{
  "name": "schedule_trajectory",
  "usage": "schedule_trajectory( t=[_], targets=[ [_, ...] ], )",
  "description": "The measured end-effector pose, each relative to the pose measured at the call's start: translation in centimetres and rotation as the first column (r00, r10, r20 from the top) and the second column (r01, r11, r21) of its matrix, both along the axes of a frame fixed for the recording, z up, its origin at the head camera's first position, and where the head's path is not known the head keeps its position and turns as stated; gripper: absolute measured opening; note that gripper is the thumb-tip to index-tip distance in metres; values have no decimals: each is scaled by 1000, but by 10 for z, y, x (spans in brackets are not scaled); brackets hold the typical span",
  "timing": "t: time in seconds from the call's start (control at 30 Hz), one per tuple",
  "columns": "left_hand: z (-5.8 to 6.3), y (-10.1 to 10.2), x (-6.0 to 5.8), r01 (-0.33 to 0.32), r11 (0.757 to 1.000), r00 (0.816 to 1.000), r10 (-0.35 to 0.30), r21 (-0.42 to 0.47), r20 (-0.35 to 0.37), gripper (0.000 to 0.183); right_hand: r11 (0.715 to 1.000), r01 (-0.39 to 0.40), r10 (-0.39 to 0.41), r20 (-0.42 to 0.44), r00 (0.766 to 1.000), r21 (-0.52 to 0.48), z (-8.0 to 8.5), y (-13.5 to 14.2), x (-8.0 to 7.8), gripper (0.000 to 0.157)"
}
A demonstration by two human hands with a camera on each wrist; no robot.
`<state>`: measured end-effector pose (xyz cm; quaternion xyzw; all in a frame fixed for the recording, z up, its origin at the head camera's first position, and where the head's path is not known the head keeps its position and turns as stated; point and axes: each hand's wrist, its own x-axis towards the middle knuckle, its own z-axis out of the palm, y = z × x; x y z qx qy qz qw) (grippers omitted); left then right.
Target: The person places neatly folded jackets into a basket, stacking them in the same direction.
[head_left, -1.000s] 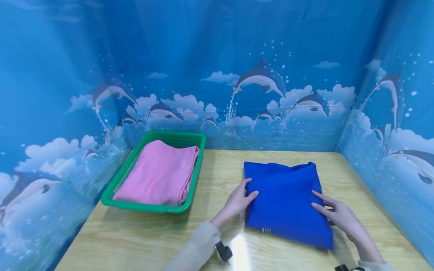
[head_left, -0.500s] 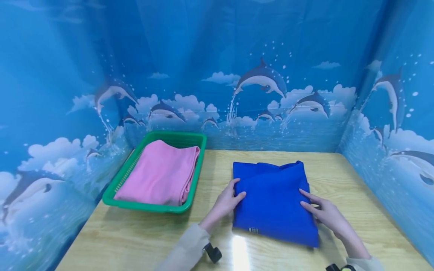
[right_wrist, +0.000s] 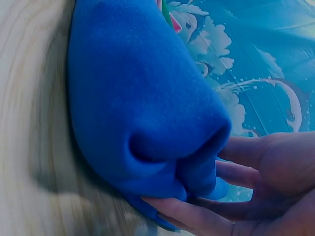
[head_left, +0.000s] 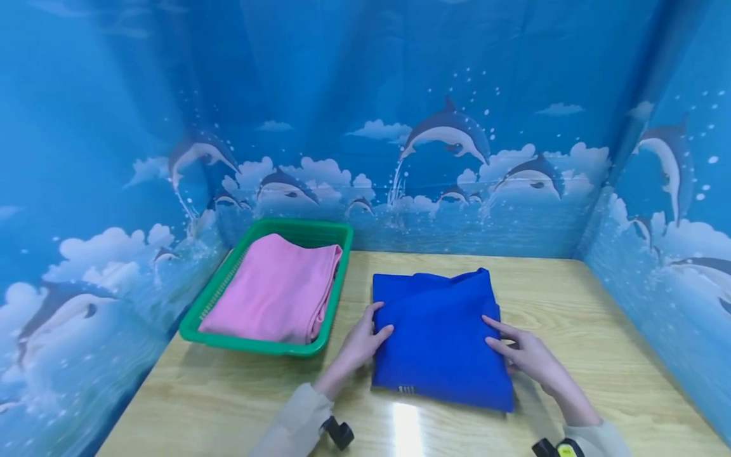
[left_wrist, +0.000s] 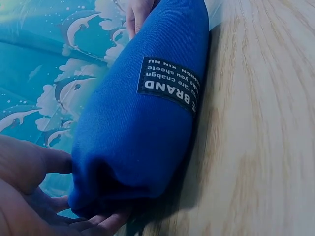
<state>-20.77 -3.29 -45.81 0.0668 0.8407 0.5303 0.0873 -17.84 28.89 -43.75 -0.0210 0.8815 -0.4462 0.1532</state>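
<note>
A folded blue garment [head_left: 436,339] lies in front of me, a dark label with white lettering [left_wrist: 167,83] on its near edge. My left hand [head_left: 360,341] grips its left side, thumb on top; in the left wrist view, fingers [left_wrist: 110,223] reach under the folded layers. On the opposite side my right hand [head_left: 530,357] holds the garment the same way, with fingers [right_wrist: 182,211] beneath the fold in the right wrist view. Left of the garment stands a green basket [head_left: 191,336] with a folded pink cloth [head_left: 274,289] inside.
The wooden table [head_left: 577,330] runs back to a blue curtain [head_left: 320,95] printed with dolphins, which also closes off both sides. Table surface shows to the right of the garment and in front of the basket.
Both hands have moved left together with the blue garment, bringing it closer to the green basket. The grip looks the same; basket and pink cloth shift only slightly with the view.
</note>
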Motion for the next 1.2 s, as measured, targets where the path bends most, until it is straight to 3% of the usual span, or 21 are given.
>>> schedule_trajectory(
  t=[0.13,0.37,0.47,0.6,0.77,0.93,1.07,1.2],
  targets=[
    [0,-8,2,-10,1000,1000,10,-8,-6,53,1000,-23,23,-8,1000,-11,0,-8,-1,61],
    [-1,-18,2,-14,1000,999,14,-13,-33,53,1000,5,-5,-9,1000,16,-1,-19,-2,62],
    [-3,-20,3,-20,1000,1000,20,15,-9,55,1000,-8,8,-5,1000,8,-2,-19,-1,62],
    [-4,-22,5,-37,995,999,33,92,42,62,995,-23,27,38,999,-94,-3,-11,2,60],
    [-5,-25,7,-61,981,994,43,185,101,69,964,21,0,80,997,-265,-6,2,6,63],
    [-8,-28,6,-68,970,988,34,231,149,64,948,87,-54,115,992,-307,-8,3,5,71],
    [-10,-28,2,-106,946,976,40,306,215,56,937,130,-81,158,984,-325,-10,-1,1,71],
    [-14,-29,-2,-137,897,961,17,420,277,49,900,153,-77,196,978,-407,-12,-3,-3,69]
  ],
)
